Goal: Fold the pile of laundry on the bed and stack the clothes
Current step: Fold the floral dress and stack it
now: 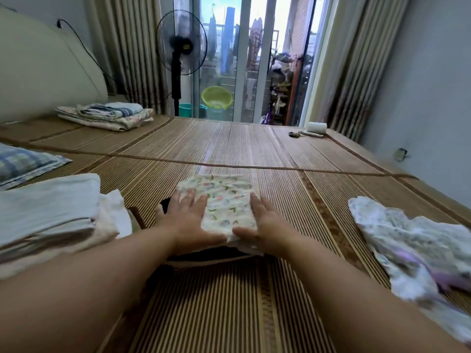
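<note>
Beyond the folded floral cloth [224,200], the bamboo mat [229,149] lies bare straight ahead to the bed's far edge. A stack of folded laundry [51,212] blocks the left, just beside the left hand [188,220]. A crumpled floral garment [407,245] fills the right, with a bare strip of mat between it and the right hand [265,225].

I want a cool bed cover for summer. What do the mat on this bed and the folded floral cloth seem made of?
The mat looks like woven bamboo or rattan, matte brown: fine parallel slats with darker bands. The folded floral cloth looks like thin, soft cotton, matte and slightly crinkled; blur hides the weave.
</note>
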Action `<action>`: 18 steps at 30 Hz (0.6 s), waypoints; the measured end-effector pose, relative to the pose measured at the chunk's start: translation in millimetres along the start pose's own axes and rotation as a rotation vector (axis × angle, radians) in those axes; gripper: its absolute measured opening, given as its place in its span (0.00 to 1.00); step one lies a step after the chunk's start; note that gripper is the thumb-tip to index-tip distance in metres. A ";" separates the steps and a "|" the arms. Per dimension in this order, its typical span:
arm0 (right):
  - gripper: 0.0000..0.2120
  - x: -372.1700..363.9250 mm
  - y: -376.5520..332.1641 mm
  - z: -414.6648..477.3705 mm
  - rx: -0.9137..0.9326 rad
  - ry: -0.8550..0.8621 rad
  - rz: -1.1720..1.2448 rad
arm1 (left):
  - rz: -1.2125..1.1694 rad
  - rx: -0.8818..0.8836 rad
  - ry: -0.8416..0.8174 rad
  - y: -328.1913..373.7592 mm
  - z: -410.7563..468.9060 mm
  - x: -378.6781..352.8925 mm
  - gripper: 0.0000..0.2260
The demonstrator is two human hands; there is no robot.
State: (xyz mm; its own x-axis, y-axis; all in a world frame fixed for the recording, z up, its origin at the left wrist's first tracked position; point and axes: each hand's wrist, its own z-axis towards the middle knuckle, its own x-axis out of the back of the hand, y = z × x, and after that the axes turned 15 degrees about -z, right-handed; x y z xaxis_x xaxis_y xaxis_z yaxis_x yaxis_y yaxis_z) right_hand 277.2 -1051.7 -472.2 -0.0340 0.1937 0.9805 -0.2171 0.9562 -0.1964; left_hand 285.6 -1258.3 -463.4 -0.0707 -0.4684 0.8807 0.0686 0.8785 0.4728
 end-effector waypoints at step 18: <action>0.11 29.2 187.6 -240.9 -0.477 0.049 0.065 | -0.446 -0.286 -0.437 238.6 -140.8 -149.5 0.38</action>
State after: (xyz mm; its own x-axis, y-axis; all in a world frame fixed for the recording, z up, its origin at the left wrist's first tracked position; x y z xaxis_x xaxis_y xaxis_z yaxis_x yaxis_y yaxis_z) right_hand 470.6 -813.8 -482.7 0.0161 0.2551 0.9668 0.2555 0.9337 -0.2506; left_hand 452.7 -991.9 -478.0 -0.5439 -0.6461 0.5355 0.1955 0.5230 0.8296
